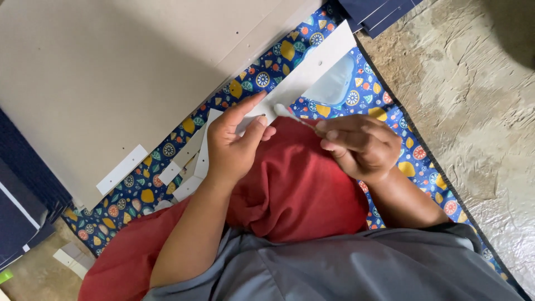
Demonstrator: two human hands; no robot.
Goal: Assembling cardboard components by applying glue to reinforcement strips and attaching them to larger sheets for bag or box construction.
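Observation:
My left hand [237, 139] pinches the near end of a long white card strip [312, 67] that runs up and to the right over the patterned mat [139, 192]. My right hand [359, 146] is closed around a thin stick whose pale tip [280, 109] touches the strip's end, right beside my left thumb. Both hands hover above my knee in red cloth [295, 189]. A pale blue sheet [337, 83] lies under the strip.
A large grey cardboard sheet [111, 72] covers the upper left. Several white strips [189, 167] lie on the mat by my left wrist. Dark blue boards are stacked at the left edge [22, 212] and top [379, 14]. Bare concrete floor [479, 100] is on the right.

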